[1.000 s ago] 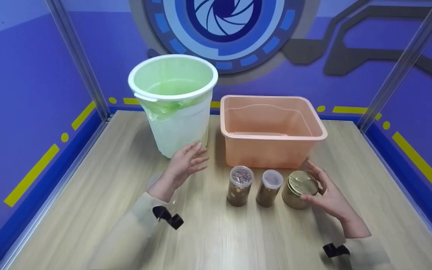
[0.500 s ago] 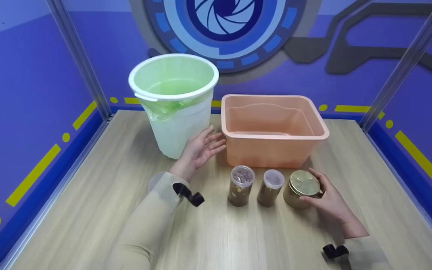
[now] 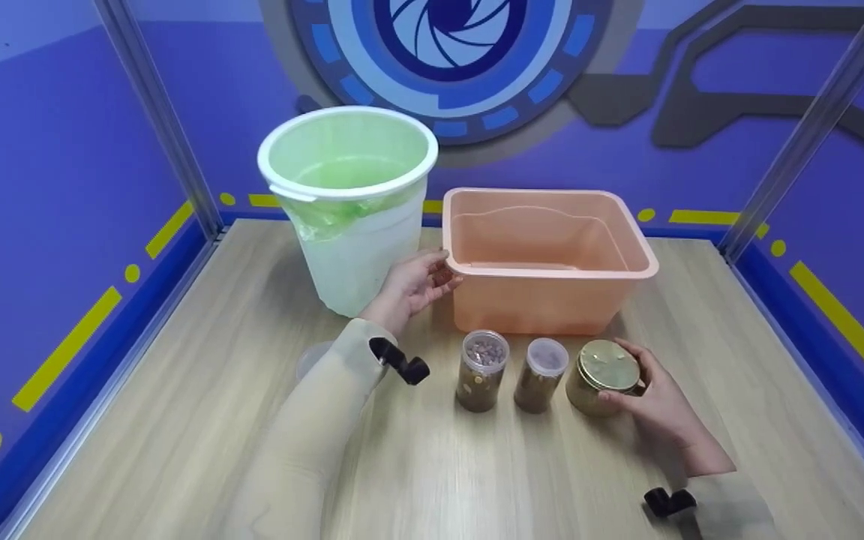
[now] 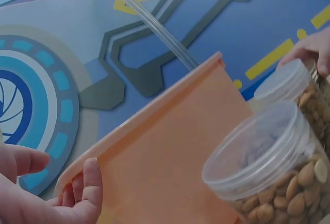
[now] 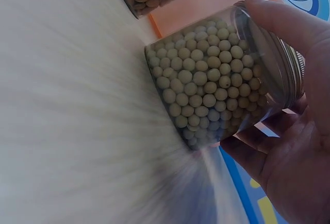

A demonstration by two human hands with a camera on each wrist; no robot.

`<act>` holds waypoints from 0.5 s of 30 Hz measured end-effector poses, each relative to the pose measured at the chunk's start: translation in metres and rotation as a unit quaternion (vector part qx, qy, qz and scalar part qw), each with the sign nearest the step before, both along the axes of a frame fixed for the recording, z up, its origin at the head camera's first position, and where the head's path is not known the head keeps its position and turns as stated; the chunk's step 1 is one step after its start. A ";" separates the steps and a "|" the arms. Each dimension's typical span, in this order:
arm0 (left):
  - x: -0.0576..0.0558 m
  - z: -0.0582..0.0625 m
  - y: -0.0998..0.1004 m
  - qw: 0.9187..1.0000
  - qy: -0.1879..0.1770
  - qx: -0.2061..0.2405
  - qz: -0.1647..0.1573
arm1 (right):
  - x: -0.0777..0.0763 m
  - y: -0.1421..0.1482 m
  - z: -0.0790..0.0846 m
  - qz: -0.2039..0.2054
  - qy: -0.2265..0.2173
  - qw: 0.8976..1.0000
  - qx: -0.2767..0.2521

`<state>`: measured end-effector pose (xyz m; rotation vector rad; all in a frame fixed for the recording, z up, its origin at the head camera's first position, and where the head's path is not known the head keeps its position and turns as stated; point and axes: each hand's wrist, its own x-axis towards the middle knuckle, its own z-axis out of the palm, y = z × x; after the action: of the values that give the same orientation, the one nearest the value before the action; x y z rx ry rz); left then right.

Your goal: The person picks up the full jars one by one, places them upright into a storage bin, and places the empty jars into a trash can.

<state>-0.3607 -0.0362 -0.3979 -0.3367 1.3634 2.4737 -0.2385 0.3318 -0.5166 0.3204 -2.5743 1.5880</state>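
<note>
Your right hand (image 3: 661, 401) is gripping the rightmost jar (image 3: 588, 401), standing on the desk (image 3: 469, 480) before the tub (image 3: 537, 304); your left hand (image 3: 413, 289) is sitting loosely spread at the tub's left corner, contact unclear. You'd be steadying the jar best by wrapping fingers (image 3: 639, 352) below its lid (image 3: 610, 365).

I watch the left hand (image 3: 418, 286), earlier well left of the orange tub (image 3: 529, 304), reach its near-left corner, fingers (image 4: 93, 183) now bent beside the rim.
</note>
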 end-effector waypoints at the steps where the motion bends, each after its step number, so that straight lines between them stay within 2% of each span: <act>1: -0.002 -0.001 0.001 1.000 0.004 -0.012 -0.005 | 0.000 0.000 0.000 0.000 0.000 1.000 -0.001; 5: -0.006 -0.004 0.005 0.999 0.020 -0.036 -0.013 | 0.000 0.000 0.001 0.001 0.000 1.000 0.001; 11: -0.006 -0.006 0.009 1.000 0.024 -0.003 0.008 | 0.002 -0.002 0.002 0.011 -0.007 1.000 -0.028; 15: -0.005 -0.007 0.011 0.999 0.026 -0.001 0.022 | 0.002 -0.001 0.002 0.013 -0.007 0.999 -0.036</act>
<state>-0.3661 -0.0248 -0.4047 -0.3083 1.3916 2.5333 -0.2368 0.3306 -0.5146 0.3375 -2.5261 1.6927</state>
